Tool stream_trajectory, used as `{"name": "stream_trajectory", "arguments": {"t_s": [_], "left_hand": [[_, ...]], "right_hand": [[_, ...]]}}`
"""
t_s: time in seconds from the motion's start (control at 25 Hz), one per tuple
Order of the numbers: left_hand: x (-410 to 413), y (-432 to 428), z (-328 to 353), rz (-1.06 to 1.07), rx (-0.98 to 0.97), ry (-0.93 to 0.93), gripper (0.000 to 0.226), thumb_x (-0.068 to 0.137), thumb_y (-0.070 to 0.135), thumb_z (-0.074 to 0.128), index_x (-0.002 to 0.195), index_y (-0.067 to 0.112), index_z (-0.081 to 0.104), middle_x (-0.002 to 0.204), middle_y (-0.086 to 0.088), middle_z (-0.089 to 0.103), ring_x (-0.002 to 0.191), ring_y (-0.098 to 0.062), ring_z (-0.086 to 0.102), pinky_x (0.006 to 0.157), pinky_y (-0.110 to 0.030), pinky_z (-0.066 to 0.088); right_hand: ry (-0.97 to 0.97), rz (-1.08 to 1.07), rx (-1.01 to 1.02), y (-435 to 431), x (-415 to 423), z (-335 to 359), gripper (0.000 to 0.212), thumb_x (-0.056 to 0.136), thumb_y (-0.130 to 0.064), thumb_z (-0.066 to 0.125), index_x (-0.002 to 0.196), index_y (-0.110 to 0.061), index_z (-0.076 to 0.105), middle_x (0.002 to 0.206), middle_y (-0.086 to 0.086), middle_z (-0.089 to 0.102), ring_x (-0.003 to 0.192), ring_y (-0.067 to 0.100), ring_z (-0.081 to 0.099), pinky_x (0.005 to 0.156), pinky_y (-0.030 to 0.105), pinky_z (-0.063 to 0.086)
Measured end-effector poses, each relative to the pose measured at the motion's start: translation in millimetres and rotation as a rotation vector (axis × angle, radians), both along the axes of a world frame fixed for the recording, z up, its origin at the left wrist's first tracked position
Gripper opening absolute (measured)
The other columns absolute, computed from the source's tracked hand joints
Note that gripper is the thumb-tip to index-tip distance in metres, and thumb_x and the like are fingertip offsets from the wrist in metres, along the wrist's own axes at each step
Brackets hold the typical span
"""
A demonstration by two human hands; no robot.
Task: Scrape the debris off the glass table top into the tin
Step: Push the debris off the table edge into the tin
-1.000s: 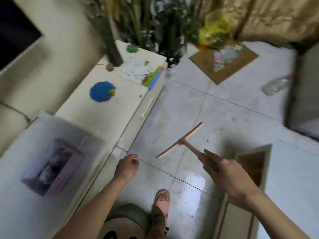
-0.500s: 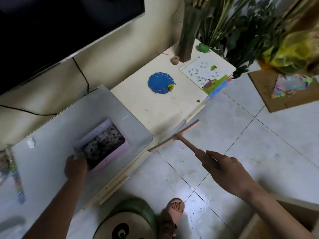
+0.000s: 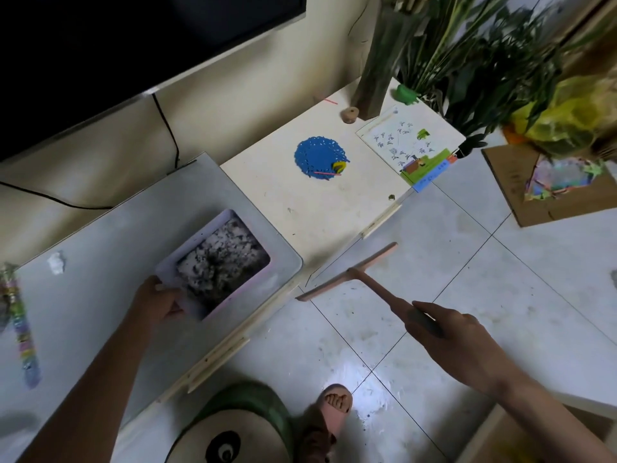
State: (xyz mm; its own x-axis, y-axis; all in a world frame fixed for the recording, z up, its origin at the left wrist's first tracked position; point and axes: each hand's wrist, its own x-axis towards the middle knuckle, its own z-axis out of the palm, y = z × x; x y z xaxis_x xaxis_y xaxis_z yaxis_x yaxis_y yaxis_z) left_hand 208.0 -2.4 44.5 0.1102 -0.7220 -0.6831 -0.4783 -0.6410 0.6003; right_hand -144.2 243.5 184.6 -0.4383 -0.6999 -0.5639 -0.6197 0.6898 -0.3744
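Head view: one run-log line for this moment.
left hand: holds tin edge on glass table top | right hand: grips scraper handle, blade off the glass | scraping: not yet begun

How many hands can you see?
2. The left hand grips a corner of the tin on the glass table top; the right hand holds the scraper over the floor.

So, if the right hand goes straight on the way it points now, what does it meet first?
The right hand points up-left along the scraper. Its blade would probably meet the cream cabinet first, at its front edge beside the glass table top. Height is unclear, so it may pass over.
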Motion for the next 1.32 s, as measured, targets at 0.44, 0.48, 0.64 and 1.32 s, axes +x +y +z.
{"name": "stream_trajectory", "arguments": {"t_s": [0.44, 0.48, 0.64, 1.32], "left_hand": [[-129, 111, 66, -0.038, 0.24, 0.442, 0.041, 0.077, -0.018, 0.05, 0.111, 0.003, 0.057, 0.09, -0.014, 0.072, 0.07, -0.027, 0.071, 0.054, -0.036, 0.058], [-142, 124, 66, -0.05, 0.289, 0.454, 0.04, 0.079, -0.018, 0.049, 0.112, 0.003, 0.056, 0.089, -0.014, 0.071, 0.071, -0.026, 0.07, 0.053, -0.034, 0.058], [-201, 190, 70, -0.117, 0.454, 0.497, 0.032, 0.082, -0.02, 0.043, 0.103, -0.001, 0.057, 0.085, -0.016, 0.067, 0.079, -0.029, 0.061, 0.051, -0.034, 0.059], [-275, 535, 7, -0.457, 0.806, 0.278, 0.014, 0.093, -0.005, 0.044, 0.082, 0.0, 0.051, 0.093, -0.016, 0.053, 0.097, -0.035, 0.054, 0.102, -0.055, 0.042]], "right_hand": [[-0.048, -0.173, -0.096, 125, -45, 58, 0.022, 0.089, -0.053, 0.042, 0.104, -0.042, 0.052, 0.077, 0.005, 0.065, 0.062, 0.017, 0.059, 0.065, 0.03, 0.048], [-0.04, -0.166, -0.09, 140, -47, 62, 0.025, 0.088, -0.056, 0.037, 0.108, -0.048, 0.049, 0.082, 0.004, 0.065, 0.065, 0.017, 0.061, 0.067, 0.03, 0.048], [0.019, -0.278, -0.087, 224, -47, 77, 0.037, 0.095, -0.039, 0.042, 0.103, -0.074, 0.034, 0.086, 0.009, 0.063, 0.073, 0.019, 0.061, 0.066, 0.03, 0.047], [0.022, -0.986, 0.218, 681, 153, 22, 0.023, 0.101, -0.034, 0.028, 0.08, -0.024, 0.025, 0.097, -0.021, 0.06, 0.068, 0.024, 0.047, 0.064, 0.036, 0.041]]}}
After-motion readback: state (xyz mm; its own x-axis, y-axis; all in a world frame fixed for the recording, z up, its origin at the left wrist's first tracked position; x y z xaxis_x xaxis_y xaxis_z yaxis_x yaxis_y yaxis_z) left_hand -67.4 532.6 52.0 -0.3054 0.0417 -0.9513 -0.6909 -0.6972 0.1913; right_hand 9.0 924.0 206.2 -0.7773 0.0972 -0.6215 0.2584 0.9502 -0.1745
